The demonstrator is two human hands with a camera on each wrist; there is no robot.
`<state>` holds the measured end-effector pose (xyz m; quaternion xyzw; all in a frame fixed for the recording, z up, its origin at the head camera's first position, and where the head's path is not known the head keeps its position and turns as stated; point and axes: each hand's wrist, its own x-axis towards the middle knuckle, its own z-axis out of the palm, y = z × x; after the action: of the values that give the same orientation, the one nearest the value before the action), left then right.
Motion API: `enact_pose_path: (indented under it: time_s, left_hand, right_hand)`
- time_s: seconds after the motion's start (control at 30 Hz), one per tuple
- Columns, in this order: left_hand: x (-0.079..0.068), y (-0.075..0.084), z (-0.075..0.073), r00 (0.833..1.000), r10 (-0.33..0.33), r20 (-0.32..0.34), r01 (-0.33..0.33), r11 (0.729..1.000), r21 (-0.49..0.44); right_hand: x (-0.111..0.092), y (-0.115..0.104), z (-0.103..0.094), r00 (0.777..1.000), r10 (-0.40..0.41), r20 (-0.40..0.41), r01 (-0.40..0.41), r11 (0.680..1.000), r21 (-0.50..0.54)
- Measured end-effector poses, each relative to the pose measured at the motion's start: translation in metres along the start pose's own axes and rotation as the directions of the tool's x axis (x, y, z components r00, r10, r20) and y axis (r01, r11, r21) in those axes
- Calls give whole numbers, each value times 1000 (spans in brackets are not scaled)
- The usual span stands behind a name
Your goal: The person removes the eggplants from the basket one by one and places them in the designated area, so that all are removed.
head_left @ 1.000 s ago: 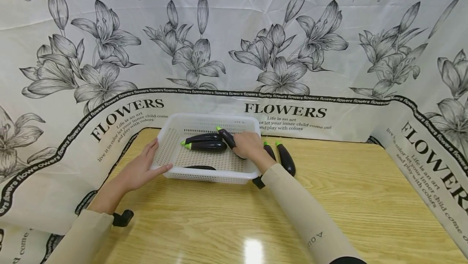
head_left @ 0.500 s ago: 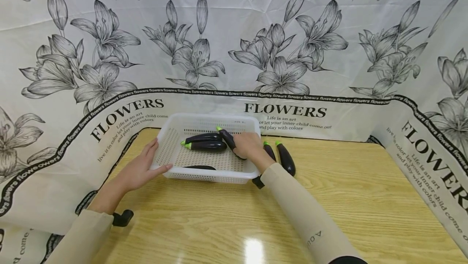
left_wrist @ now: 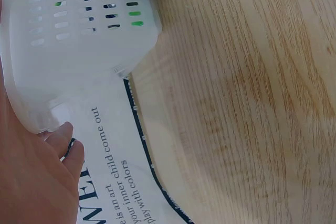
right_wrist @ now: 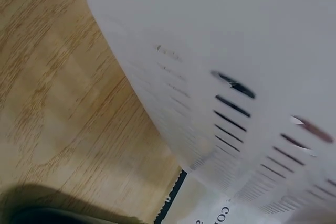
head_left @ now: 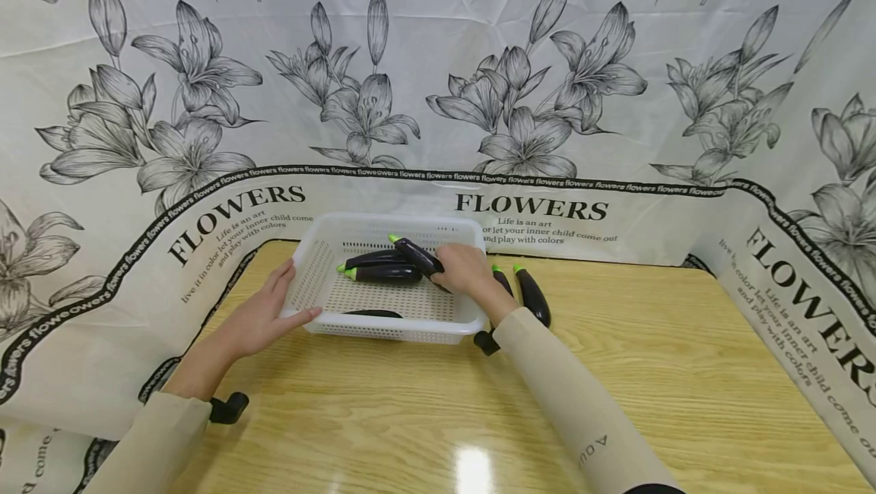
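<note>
A white perforated plastic basket [head_left: 397,327] stands at the back of the table. My left hand [head_left: 263,315] holds its left front corner, thumb on the front rim and fingers along the left side. In the left wrist view, fingertips bend against the rim of the basket [left_wrist: 68,56]. Inside the basket, my right hand [head_left: 465,270] grips the blunt end of a dark eggplant [head_left: 417,254], its green stem pointing back left. Two eggplants [head_left: 386,274] lie side by side beneath its stem end. Another eggplant [head_left: 375,313] is mostly hidden by the front wall. The basket wall [right_wrist: 157,19] hides the right hand in its wrist view.
Right of the basket, two more eggplants lie on the wood table [head_left: 650,372]: one eggplant [head_left: 534,298] in plain view, another eggplant [head_left: 503,279] partly behind the right forearm. A flower-printed cloth [head_left: 534,213] rises along the back and sides, close behind the basket.
The eggplant in my right hand has swung left, its stem end now over the two lying eggplants. My left hand and the basket look unchanged.
</note>
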<state>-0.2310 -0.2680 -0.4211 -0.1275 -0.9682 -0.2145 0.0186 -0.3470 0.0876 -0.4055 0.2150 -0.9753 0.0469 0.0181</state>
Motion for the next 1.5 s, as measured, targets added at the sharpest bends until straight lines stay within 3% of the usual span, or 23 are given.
enact_pose_path:
  time_s: [0.37,0.77,1.0,1.23,1.5]
  left_hand:
    - [-1,-1,1,1000,4,9,-4,1000,-7]
    - [4,-1,5,1000,11,11,-10,1000,-24]
    - [3,-4,0,1000,2,21,-1,1000,-25]
    - [3,-5,0,1000,5,21,-4,1000,-28]
    - [3,-3,1,1000,2,12,-1,1000,-20]
  right_hand:
    - [-1,2,1,1000,-21,-6,21,1000,23]
    - [-5,7,-8,1000,-5,-17,8,987,158]
    - [-11,6,-20,999,-8,-41,21,941,337]
    - [-33,10,-43,997,18,-71,17,886,464]
    - [-58,27,-62,997,25,-77,16,870,493]
